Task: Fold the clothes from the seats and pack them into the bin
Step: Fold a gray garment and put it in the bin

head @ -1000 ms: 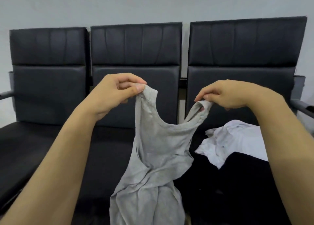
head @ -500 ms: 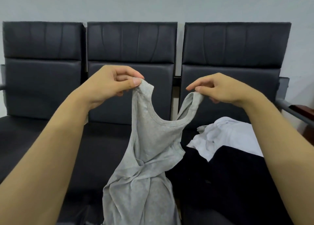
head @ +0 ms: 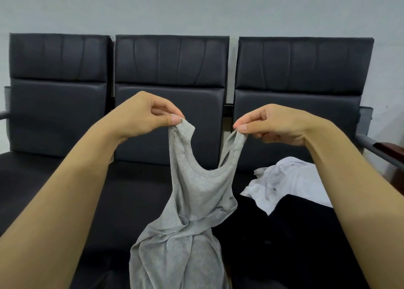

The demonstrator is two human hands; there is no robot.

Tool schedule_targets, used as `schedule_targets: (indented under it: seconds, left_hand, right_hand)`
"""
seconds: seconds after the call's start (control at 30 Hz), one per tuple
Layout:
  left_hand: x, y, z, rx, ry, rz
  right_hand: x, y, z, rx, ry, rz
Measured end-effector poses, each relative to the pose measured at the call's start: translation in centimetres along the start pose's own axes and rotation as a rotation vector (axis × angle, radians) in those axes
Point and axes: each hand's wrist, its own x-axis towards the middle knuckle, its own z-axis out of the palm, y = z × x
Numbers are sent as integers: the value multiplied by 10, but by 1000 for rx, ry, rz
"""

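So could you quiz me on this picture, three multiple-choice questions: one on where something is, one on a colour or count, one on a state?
1. Where does the white garment lie?
A. right seat
B. left seat
C. the floor

2. How many seat backs show?
A. two
B. three
C. five

3. How is the grey tank top held?
A. folded flat
B. by its hem
C. hanging from both straps

Answers: 1 A, it sits crumpled on the right seat. 2 B, three black backs stand side by side. 3 C, the left hand and right hand each pinch a strap.

Two bare, sleeveless forearms
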Motion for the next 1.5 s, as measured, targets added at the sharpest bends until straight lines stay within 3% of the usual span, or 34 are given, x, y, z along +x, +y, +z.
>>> schedule_targets:
  seconds: [0.1, 0.2, 0.37, 0.5, 0.6, 0.7, 0.77, 0.87, 1.0, 1.07, 1.27, 1.37, 1.5]
  left_hand:
    - [1, 1, -1, -8, 70, 17]
    - [0, 4, -2, -2, 131, 32]
    - [-4, 9, -5, -24, 129, 6]
    - [-5, 12, -5, -43, 121, 12]
    - [-5, 14, -6, -53, 110, 34]
    - [-6, 18, -8, -45, 104, 59]
    - [-7, 20, -9, -38, 103, 78]
    - [-8, 22, -11, -1, 126, 97]
    - [-8, 24, -13, 30, 174, 98]
    - [-9, 24, -12, 63, 175, 66]
    - [-9, 18, -13, 166, 106, -38]
    - [-9, 17, -13, 126, 86, -47]
    - [-10, 18, -12, -64, 58, -29]
  right_hand:
    - [2, 3, 0, 61, 47, 21]
    - [3, 6, 0, 195, -6, 3]
    - [4, 3, 5, 427, -53, 14]
    - [-1, -4, 8, 647, -147, -83]
    - [0, -12, 11, 480, -71, -71]
    - [-2, -18, 10, -32, 65, -29]
    - [-7, -24, 8, -245, 67, -24]
    - [-13, -31, 8, -312, 62, -42]
    - [-11, -34, 10, -534, 228, -76]
    - [-10, -32, 13, -532, 219, -57]
    - [-15, -31, 11, -118, 25, -84]
    - [-22, -33, 6, -99, -145, -168]
    - [-25, -32, 4, -175, -173, -170]
